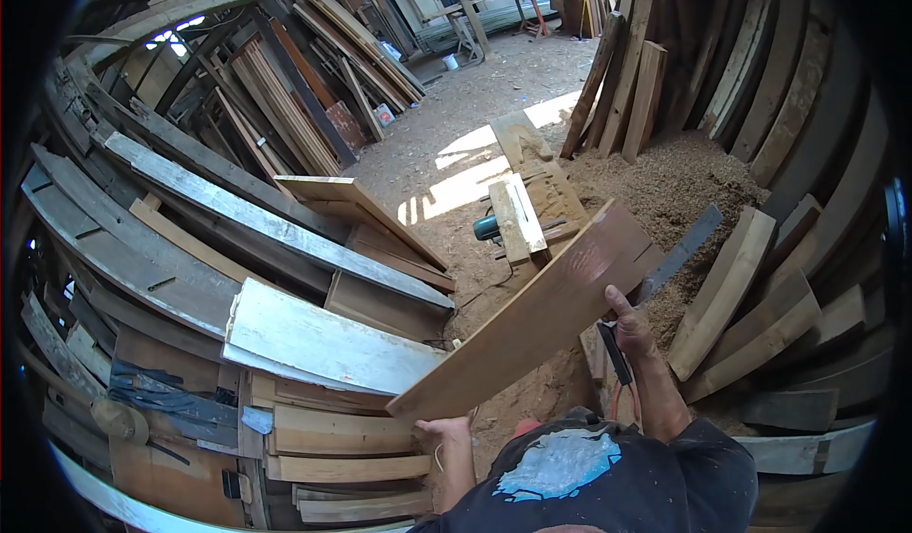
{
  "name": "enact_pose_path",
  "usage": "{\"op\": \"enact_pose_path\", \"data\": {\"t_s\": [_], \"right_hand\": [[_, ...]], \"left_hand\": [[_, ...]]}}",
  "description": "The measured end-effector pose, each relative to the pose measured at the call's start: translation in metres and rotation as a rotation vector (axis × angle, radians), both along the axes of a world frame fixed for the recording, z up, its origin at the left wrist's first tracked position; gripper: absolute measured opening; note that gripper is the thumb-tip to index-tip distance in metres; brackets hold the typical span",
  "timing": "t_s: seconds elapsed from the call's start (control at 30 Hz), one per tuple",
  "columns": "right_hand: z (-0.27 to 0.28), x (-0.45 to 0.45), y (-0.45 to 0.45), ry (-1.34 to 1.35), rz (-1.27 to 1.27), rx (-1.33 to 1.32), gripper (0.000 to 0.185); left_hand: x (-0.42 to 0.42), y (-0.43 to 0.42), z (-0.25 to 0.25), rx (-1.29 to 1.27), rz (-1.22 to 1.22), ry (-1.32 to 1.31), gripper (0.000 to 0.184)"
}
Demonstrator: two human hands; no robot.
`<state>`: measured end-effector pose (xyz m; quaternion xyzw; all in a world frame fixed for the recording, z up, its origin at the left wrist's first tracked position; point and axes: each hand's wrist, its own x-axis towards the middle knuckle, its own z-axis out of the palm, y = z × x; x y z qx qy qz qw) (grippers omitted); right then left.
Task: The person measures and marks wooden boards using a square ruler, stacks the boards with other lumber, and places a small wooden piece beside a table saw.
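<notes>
A wide brown wooden board (541,300) slants across the middle of the head view, held up between my two hands. My left hand (448,428) is at its lower left end, with the fingers hidden under the board. My right hand (629,326) grips the board near its right end, thumb on the upper face. A metal saw blade (680,253) sticks out beyond the board beside my right hand, and a black handle (619,360) shows under that hand. What holds the blade is hidden.
White-painted planks (318,335) lie on a stack at the left. A power tool (486,228) sits by a wooden bench (546,186) ahead. Sawdust (689,177) is heaped at the right, with leaning boards (727,286) beside it.
</notes>
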<state>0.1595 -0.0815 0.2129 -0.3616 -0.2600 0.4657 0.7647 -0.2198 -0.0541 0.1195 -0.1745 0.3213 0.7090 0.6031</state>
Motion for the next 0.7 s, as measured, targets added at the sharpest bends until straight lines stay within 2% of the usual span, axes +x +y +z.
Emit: {"op": "enact_pose_path", "data": {"t_s": [0.07, 0.17, 0.23, 0.27, 0.37, 0.47, 0.57, 0.6, 0.67, 0.7], "right_hand": [[0.027, -0.007, 0.002, -0.153, -0.097, -0.007, 0.04], [0.049, -0.013, 0.008, -0.241, -0.089, 0.035, 0.042], [0.058, -0.017, 0.013, -0.237, -0.054, 0.08, 0.04], [0.059, -0.019, 0.016, -0.237, -0.04, 0.095, 0.039], [0.067, -0.026, 0.023, -0.24, -0.017, 0.111, 0.036], [0.097, -0.046, 0.023, -0.213, -0.054, 0.108, 0.037], [0.089, -0.045, 0.031, -0.3, 0.031, 0.102, 0.053], [0.094, -0.052, 0.034, -0.169, -0.004, 0.134, 0.041], [0.106, -0.052, 0.034, -0.153, 0.043, 0.154, 0.04], [0.112, -0.052, 0.035, -0.144, 0.067, 0.163, 0.039]], "left_hand": [[0.004, -0.012, -0.07, -0.228, -0.013, -0.005, 0.087], [0.027, -0.036, -0.089, -0.335, -0.104, -0.117, 0.08], [0.031, -0.041, -0.089, -0.31, -0.198, -0.227, 0.074], [0.039, -0.042, -0.091, -0.385, -0.187, -0.137, 0.065], [0.045, -0.043, -0.088, -0.252, -0.404, -0.028, 0.061], [0.055, -0.046, -0.065, -0.158, -0.463, -0.03, 0.061], [0.054, -0.046, -0.063, -0.146, -0.453, -0.078, 0.062], [0.053, -0.048, -0.061, -0.106, -0.513, -0.123, 0.064], [0.046, -0.054, -0.057, -0.027, -0.631, -0.209, 0.069], [0.043, -0.059, -0.047, -0.031, -0.787, -0.134, 0.07]]}}
